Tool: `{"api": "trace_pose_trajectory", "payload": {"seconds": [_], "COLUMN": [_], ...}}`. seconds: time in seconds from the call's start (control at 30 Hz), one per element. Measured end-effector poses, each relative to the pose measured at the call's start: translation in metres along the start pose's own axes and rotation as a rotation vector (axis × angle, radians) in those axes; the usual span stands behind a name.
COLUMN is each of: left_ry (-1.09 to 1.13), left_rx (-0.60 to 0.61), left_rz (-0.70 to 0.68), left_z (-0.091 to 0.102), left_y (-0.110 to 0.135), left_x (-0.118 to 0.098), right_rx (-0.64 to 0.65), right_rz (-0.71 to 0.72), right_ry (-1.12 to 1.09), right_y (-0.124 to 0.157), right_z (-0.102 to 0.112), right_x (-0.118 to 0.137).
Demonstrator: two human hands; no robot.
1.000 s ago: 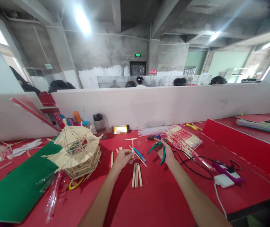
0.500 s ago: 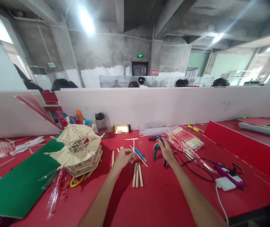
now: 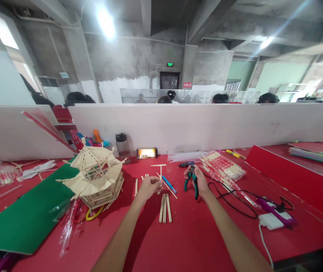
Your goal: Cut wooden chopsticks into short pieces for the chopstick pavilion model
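Observation:
My left hand (image 3: 150, 186) is closed in a pinch on a thin wooden stick (image 3: 161, 172), which stands upright from the fingertips. Its top meets a crosswise stick (image 3: 158, 165), so the two look like a T. My right hand (image 3: 201, 181) holds green-handled pliers (image 3: 192, 182) with the jaws up and the handles spread. Just in front of my left hand lies a row of wooden sticks (image 3: 165, 208). A blue pen-like stick (image 3: 169, 184) rests between the hands. On the left stands a pagoda-like model (image 3: 96, 175) built of wooden sticks.
A green board (image 3: 22, 211) lies under the model's left side. Bundled sticks in plastic (image 3: 225, 166), a black cable (image 3: 235, 211) and a purple glue gun (image 3: 276, 211) with a white plug are to the right. A bottle (image 3: 122, 146) stands by the white partition (image 3: 178, 124).
The pliers have turned in my right hand, so their jaws and both handles now show more fully. My left hand keeps its pinch on the stick. The view has shifted slightly.

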State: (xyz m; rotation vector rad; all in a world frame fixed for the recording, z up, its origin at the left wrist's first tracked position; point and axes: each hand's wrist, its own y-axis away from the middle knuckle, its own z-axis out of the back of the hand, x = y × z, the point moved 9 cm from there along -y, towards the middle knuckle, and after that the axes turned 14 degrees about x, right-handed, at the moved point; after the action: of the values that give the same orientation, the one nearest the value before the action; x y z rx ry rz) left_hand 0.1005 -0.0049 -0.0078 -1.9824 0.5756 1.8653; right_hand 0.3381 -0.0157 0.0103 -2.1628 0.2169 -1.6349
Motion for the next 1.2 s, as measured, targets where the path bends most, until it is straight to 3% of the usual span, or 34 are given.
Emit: {"api": "trace_pose_trajectory", "payload": {"seconds": [0.3,0.53,0.8,1.0,1.07,1.2], "left_ry": [-0.013,-0.021,-0.013,-0.024,0.001,0.038], "left_rx": [0.010,0.014,0.029,0.029,0.048,0.081], "left_rz": [-0.008,0.003,-0.008,0.005,-0.002,0.000], "left_z": [-0.001,-0.001,0.000,-0.002,-0.007,-0.013], "left_y": [-0.001,0.000,-0.001,0.000,0.002,0.005], "left_x": [0.002,0.002,0.003,0.002,-0.001,-0.007], "right_rx": [-0.051,-0.031,0.281,0.439,0.504,0.612], "right_rz": [0.024,-0.097,-0.370,-0.480,-0.467,-0.296], "right_ry": [0.074,0.121,0.177,0.155,0.245,0.632], "right_y": [0.001,-0.002,0.011,0.022,0.022,0.017], "right_z": [-0.013,-0.009,-0.006,-0.019,-0.028,-0.050], "right_x": [0.002,-0.005,-0.019,-0.021,-0.018,0.001]}}
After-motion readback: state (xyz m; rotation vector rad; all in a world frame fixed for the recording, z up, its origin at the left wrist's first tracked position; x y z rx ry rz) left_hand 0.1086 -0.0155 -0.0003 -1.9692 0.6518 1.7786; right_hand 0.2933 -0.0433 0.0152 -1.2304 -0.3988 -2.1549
